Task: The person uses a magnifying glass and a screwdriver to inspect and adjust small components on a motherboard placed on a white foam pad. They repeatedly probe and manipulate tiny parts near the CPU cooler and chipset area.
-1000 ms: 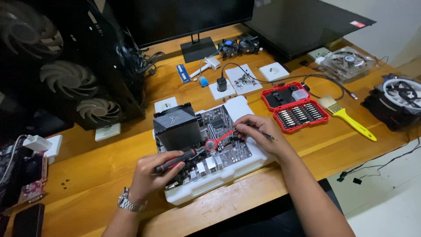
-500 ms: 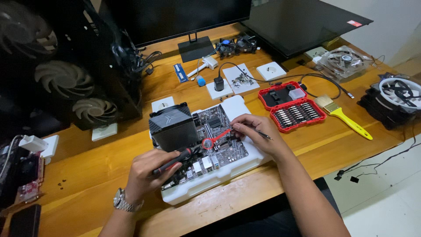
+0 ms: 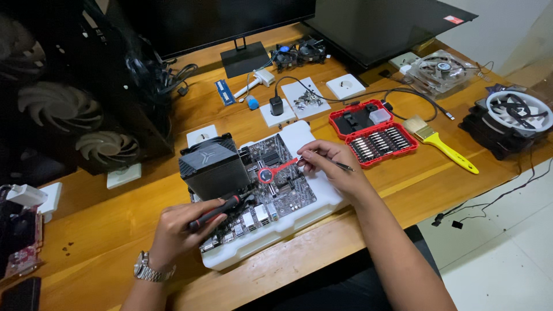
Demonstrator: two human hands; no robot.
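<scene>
Left hand: the left hand (image 3: 178, 230) is curled shut around a screwdriver (image 3: 216, 211) with a black and red handle, at about 7 o'clock from the circuit board; a metal watch (image 3: 148, 269) sits on that wrist.
Screwdriver: it slants up toward 2 o'clock, its tip on the board's lower left part, just below the cooler; the tip itself is too small to make out.
Right hand: the right hand (image 3: 331, 167) rests at 3 o'clock from the board, fingers pinched on a thin dark tool (image 3: 340, 166) that pokes out toward 4 o'clock; it looks like tweezers or a slim pen, hard to tell which.
Circuit board: the circuit board (image 3: 276, 184) lies flat in a white foam tray (image 3: 305, 135) in the middle of the wooden worktop (image 3: 103, 230).
Red ring piece: a red ring with a short arm (image 3: 271, 171) lies on the board's middle, its arm pointing at 2 o'clock toward the right hand's fingertips.
Cooler: a black block-shaped cooler (image 3: 210, 167) stands on the board's upper left part, at 10 o'clock from the ring.
Bit case: an open red case of screwdriver bits (image 3: 373, 133) lies at 2 o'clock from the board, just beside the tray.
Brush: a yellow-handled brush (image 3: 440, 145) lies to the case's right, at 3 o'clock.
Computer case: a black computer case with fans (image 3: 75, 115) stands at 10 o'clock, well apart from the hands.
Loose fans: a white-ringed fan (image 3: 510, 112) sits at the worktop's far right edge.
</scene>
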